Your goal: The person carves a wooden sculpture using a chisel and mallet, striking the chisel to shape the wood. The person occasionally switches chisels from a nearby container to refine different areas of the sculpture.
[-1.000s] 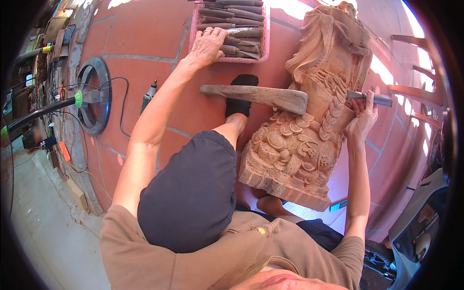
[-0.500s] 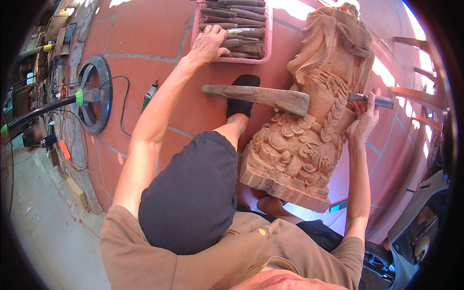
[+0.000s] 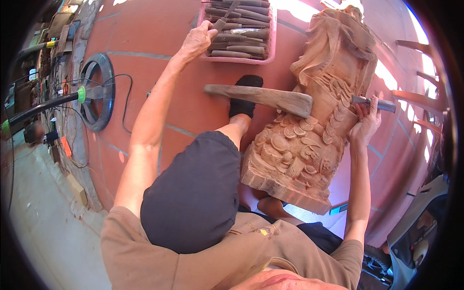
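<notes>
At the pink plastic basket of dark-handled carving tools, my left hand pinches a carving chisel, raised at a slant over the others. My right hand is closed on another chisel, held level beside the carved wooden statue. The statue lies tilted before me, its surface cut with coin-like discs and drapery folds. A long wooden mallet spans from above my dark-socked foot to the statue, its thick end against the carving.
A black ring-shaped stand base with a pole and cable sits on the red tiled floor at left. Wooden chair legs rise at right, near a grey vehicle part. A teal-edged object lies by the statue's base.
My left hand has taken hold of a chisel and lifted it out of the row, shifting slightly left. The right hand keeps its chisel in much the same place.
</notes>
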Demonstrator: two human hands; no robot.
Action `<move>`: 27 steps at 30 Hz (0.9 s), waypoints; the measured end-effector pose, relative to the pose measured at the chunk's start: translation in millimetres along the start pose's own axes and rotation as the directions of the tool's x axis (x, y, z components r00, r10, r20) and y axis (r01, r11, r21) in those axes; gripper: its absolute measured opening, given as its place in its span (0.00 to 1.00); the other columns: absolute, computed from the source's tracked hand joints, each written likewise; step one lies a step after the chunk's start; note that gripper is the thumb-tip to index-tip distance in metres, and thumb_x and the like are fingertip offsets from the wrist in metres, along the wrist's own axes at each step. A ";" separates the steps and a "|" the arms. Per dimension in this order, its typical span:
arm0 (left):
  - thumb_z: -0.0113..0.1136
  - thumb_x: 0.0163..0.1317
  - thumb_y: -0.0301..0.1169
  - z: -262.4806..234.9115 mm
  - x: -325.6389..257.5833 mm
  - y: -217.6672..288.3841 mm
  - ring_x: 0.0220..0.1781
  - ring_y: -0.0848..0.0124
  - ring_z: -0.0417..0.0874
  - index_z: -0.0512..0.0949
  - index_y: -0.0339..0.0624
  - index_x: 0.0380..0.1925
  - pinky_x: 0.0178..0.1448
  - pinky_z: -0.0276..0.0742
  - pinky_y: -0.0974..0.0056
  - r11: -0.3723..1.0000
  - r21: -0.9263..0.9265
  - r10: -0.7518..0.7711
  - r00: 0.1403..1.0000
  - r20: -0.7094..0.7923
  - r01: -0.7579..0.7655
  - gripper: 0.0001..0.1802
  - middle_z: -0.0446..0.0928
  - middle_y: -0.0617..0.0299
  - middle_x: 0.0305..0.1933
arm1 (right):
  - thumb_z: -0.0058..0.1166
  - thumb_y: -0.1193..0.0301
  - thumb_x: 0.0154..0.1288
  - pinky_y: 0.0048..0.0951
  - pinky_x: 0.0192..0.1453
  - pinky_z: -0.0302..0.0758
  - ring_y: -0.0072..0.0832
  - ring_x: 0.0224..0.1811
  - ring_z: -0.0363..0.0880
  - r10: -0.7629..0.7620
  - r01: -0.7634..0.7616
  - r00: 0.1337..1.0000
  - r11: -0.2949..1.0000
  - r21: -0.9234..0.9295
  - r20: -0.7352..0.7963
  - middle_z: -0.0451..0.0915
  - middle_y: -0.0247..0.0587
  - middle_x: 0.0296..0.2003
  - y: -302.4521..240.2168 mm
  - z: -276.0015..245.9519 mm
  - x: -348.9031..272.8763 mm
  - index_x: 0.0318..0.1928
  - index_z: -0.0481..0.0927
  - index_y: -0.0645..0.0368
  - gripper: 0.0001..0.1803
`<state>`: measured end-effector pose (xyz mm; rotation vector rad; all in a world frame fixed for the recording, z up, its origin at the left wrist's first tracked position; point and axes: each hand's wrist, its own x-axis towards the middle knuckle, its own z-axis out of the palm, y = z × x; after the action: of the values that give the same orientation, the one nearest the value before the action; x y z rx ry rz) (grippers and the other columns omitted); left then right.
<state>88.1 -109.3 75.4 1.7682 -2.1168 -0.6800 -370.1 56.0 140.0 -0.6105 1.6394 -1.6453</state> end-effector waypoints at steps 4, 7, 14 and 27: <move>0.53 0.72 0.40 -10.6 0.9 -15.0 0.51 0.49 0.83 0.74 0.39 0.51 0.53 0.75 0.52 1.000 -0.017 -0.023 0.999 -0.034 0.022 0.17 0.82 0.44 0.45 | 0.56 0.64 0.74 0.30 0.47 0.82 0.28 0.41 0.81 0.011 -0.011 1.000 1.000 -0.015 0.019 0.74 0.37 0.43 -1.7 -3.4 0.3 0.73 0.59 0.56 0.33; 0.53 0.72 0.39 -9.6 2.4 -19.5 0.49 0.48 0.82 0.74 0.40 0.50 0.53 0.75 0.51 1.000 -0.012 -0.009 1.000 -0.026 0.009 0.16 0.82 0.45 0.44 | 0.55 0.63 0.74 0.31 0.48 0.82 0.29 0.42 0.82 0.011 -0.011 1.000 0.999 -0.033 0.005 0.74 0.38 0.43 -3.0 0.6 -1.4 0.73 0.60 0.55 0.32; 0.58 0.67 0.36 7.2 33.9 -12.1 0.51 0.48 0.79 0.76 0.41 0.48 0.56 0.73 0.49 0.950 0.106 0.298 0.954 -0.028 -0.293 0.14 0.80 0.47 0.45 | 0.55 0.63 0.74 0.23 0.45 0.83 0.23 0.40 0.82 0.004 -0.004 1.000 1.000 -0.002 -0.012 0.76 0.34 0.41 4.3 -1.6 2.2 0.68 0.69 0.56 0.27; 0.69 0.55 0.37 78.1 7.7 58.1 0.56 0.56 0.76 0.81 0.42 0.43 0.55 0.75 0.52 0.771 0.368 0.506 0.851 0.142 -0.520 0.17 0.78 0.57 0.48 | 0.55 0.64 0.74 0.23 0.46 0.83 0.22 0.40 0.80 -0.002 0.002 1.000 1.000 -0.024 0.000 0.76 0.34 0.40 1.1 -4.4 1.7 0.68 0.69 0.57 0.27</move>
<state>-2.0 -96.4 40.1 1.2159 -2.7423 -0.1341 -374.4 57.6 138.3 -0.6240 1.6611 -1.6288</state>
